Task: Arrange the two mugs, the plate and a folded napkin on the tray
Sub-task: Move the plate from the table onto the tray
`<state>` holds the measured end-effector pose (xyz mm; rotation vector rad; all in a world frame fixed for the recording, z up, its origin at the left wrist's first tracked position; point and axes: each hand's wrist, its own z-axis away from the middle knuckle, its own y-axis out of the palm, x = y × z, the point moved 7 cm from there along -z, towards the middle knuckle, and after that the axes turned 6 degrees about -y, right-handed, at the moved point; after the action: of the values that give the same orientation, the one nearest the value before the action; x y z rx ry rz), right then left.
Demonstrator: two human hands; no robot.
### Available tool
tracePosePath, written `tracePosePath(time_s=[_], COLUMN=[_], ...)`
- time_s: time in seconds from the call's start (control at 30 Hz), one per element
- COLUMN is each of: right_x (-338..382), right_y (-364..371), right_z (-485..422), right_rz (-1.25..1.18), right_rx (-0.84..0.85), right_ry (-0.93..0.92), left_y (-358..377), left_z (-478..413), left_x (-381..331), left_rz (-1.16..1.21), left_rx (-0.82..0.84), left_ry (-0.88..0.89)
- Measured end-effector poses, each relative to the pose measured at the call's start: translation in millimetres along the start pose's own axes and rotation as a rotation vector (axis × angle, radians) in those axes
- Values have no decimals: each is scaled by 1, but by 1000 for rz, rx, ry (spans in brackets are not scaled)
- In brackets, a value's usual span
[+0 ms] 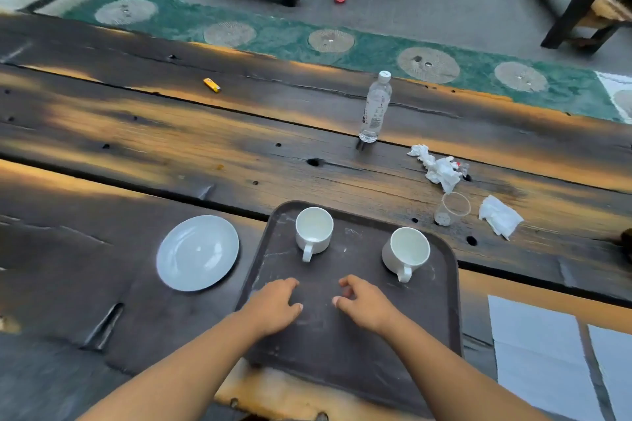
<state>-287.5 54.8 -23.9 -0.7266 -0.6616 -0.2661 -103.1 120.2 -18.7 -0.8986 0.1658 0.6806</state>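
White plate point(197, 252) sits lower left of frame, just off tray point(441, 304) edge, w/ left hand point(273, 306) nearer. Both mugs point(314, 230) point(406, 251) on tray. Left & right hand point(364, 304) loosely curled, empty. Likely next: plate.

Two white ceramic mugs point(314, 231) point(407, 251) are set upright on the dark brown plastic tray point(342, 345); the round white plate point(197, 252) is left beside it.
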Motion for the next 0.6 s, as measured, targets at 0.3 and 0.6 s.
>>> tracePosePath(time_s=[0.3,0.6], right_x=[76,142], right_y=[47,84], right_z=[-43,-93], right_rz=[65,157], right_rx=[129,218], right_ry=[-118,-210], left_y=[-42,-61], left_z=[29,42], left_x=[92,187], left_rz=[287,405], left_rx=[-130,-232], left_ry=[-122,-350])
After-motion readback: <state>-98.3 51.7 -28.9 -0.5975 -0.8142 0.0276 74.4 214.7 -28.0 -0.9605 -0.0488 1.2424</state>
